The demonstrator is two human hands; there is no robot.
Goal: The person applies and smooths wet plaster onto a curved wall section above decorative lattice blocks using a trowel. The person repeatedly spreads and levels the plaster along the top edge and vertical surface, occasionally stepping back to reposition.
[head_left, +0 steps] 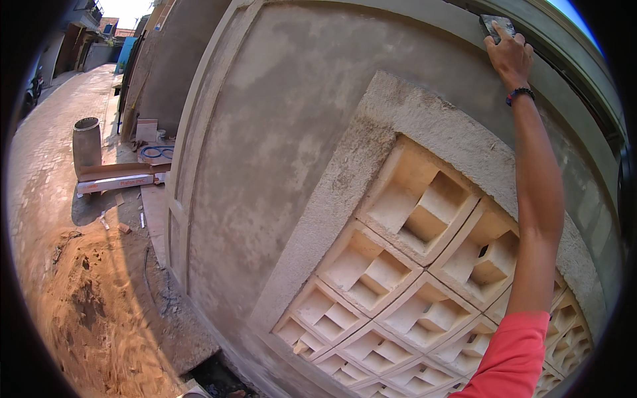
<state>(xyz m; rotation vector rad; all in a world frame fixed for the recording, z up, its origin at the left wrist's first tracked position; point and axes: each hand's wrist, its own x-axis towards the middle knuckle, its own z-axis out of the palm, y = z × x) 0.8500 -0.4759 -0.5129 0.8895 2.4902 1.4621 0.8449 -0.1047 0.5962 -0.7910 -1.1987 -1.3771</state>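
Observation:
My right hand (512,61) is raised high at the upper right, at the end of a stretched arm in a red sleeve. Its fingers press on a flat, worn grey pad (496,26) with dark edges; I cannot make out exactly what kind it is. The pad lies against the raised plaster band (431,14) along the top of a grey rendered wall (298,86). A dark beaded bracelet (519,95) circles the wrist. Below the hand, a rough pale frame (424,113) surrounds cream ventilation blocks (424,265). My left hand is out of view.
Reddish sand (99,298) is heaped at lower left, beside a dark drain opening (222,375) at the wall's foot. Farther off stand a concrete pipe (87,142), a long carton (116,182) and a coiled blue hose (156,152). A paved lane (66,99) runs into the distance.

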